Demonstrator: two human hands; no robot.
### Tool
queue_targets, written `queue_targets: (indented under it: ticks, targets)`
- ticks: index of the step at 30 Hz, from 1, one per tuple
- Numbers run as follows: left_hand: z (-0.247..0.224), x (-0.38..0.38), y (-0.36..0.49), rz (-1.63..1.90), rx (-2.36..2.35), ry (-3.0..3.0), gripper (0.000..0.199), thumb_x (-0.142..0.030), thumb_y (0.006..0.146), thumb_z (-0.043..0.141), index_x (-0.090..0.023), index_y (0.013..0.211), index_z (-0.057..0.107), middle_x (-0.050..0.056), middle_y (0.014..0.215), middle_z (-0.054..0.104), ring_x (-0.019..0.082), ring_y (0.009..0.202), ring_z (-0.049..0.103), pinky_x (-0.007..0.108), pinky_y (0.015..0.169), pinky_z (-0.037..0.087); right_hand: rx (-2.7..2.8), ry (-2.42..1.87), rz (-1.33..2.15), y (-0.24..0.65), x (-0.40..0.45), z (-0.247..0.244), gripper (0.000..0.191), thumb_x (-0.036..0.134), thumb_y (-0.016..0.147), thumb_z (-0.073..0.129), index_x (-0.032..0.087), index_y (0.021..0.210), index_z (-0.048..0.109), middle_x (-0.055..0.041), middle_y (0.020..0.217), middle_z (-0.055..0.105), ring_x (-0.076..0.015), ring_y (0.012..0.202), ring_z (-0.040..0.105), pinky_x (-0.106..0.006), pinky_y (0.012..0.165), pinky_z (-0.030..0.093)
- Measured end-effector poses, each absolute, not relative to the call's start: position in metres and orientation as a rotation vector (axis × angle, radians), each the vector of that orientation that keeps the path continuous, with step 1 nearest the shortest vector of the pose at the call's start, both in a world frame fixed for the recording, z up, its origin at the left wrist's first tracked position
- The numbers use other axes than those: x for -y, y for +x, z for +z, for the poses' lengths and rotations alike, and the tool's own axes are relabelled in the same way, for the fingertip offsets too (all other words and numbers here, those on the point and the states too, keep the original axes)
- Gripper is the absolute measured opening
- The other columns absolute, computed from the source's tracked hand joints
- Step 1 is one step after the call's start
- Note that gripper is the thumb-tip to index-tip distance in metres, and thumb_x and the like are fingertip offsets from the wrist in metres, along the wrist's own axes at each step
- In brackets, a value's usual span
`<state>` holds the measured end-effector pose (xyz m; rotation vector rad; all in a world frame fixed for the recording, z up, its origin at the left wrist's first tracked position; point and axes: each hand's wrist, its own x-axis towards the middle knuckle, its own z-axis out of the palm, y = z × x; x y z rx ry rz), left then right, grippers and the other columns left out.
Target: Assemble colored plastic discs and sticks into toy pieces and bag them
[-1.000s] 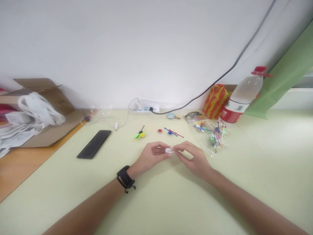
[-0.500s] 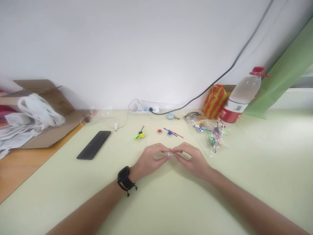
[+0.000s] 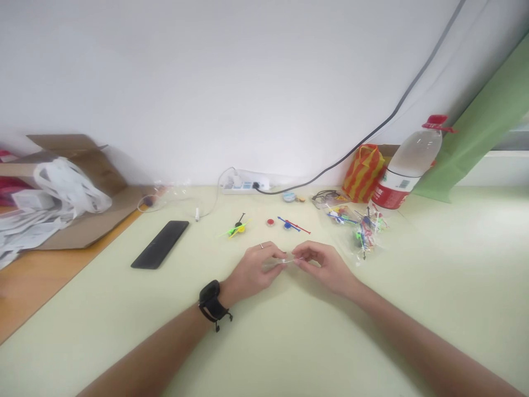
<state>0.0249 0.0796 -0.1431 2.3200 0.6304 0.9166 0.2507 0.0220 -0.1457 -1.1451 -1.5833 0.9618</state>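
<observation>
Over the middle of the table, my left hand (image 3: 255,268) pinches a small piece of clear plastic, perhaps a wrapper (image 3: 288,261), between thumb and fingers. The fingertips of my right hand (image 3: 328,270) are closed on its other end. Most of the plastic is covered by fingers, so its shape is unclear. Just beyond my hands lie a red disc (image 3: 270,223), a blue disc (image 3: 287,225) with blue and red arrow-tipped sticks (image 3: 303,229) beside it, and a group of green, yellow and black pieces (image 3: 238,226).
Clear bags of colourful parts (image 3: 366,234) lie at right, before a large bottle (image 3: 407,165) and a striped bag (image 3: 362,173). A black phone-like slab (image 3: 160,245) lies at left, near an open cardboard box (image 3: 103,220). A power strip (image 3: 243,184) sits against the wall.
My fingertips have drawn slightly apart, the right hand shifting a little to the right, and more of the clear plastic shows between them. The things on the table stay in place.
</observation>
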Motion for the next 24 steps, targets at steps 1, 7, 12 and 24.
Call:
queue_targets:
  ticks: [1, 7, 12, 24]
  targets:
    - [-0.142, -0.079, 0.025, 0.911, -0.635, 2.320, 0.006, -0.021, 0.093, 0.067, -0.021, 0.100, 0.068, 0.005, 0.097, 0.072, 0.018, 0.089, 0.068, 0.030, 0.082, 0.052, 1.568, -1.139, 0.982, 0.250, -0.022, -0.145, 0.017, 0.036, 0.090, 0.070, 0.021, 0.099, 0.071, -0.0054, 0.093, 0.073, -0.0197, 0.085, 0.068, -0.034, 0.080, 0.056]
    - [-0.138, -0.074, 0.026, 0.830, -0.603, 2.305, 0.005, -0.020, 0.091, 0.067, -0.020, 0.096, 0.065, 0.004, 0.093, 0.069, 0.017, 0.087, 0.066, 0.030, 0.081, 0.051, 1.552, -1.119, 1.033, 0.249, -0.021, -0.141, 0.014, 0.034, 0.090, 0.071, 0.021, 0.095, 0.071, -0.0050, 0.093, 0.074, -0.0198, 0.085, 0.068, -0.035, 0.081, 0.056]
    - [-0.136, -0.074, 0.026, 0.860, -0.623, 2.243, 0.005, -0.023, 0.091, 0.069, -0.019, 0.092, 0.067, 0.003, 0.086, 0.069, 0.016, 0.080, 0.066, 0.028, 0.076, 0.051, 1.555, -1.118, 0.994, 0.249, -0.018, -0.138, 0.012, 0.033, 0.091, 0.070, 0.021, 0.094, 0.072, -0.0045, 0.091, 0.073, -0.0197, 0.085, 0.067, -0.035, 0.082, 0.054]
    - [-0.129, -0.076, 0.031, 0.655, -0.563, 1.581, 0.022, -0.036, 0.092, 0.074, -0.017, 0.103, 0.071, 0.009, 0.104, 0.072, 0.019, 0.093, 0.068, 0.030, 0.080, 0.053, 1.493, -1.113, 0.920, 0.252, -0.022, -0.133, 0.016, 0.037, 0.093, 0.069, 0.022, 0.099, 0.070, -0.0061, 0.096, 0.072, -0.0215, 0.090, 0.069, -0.036, 0.085, 0.056]
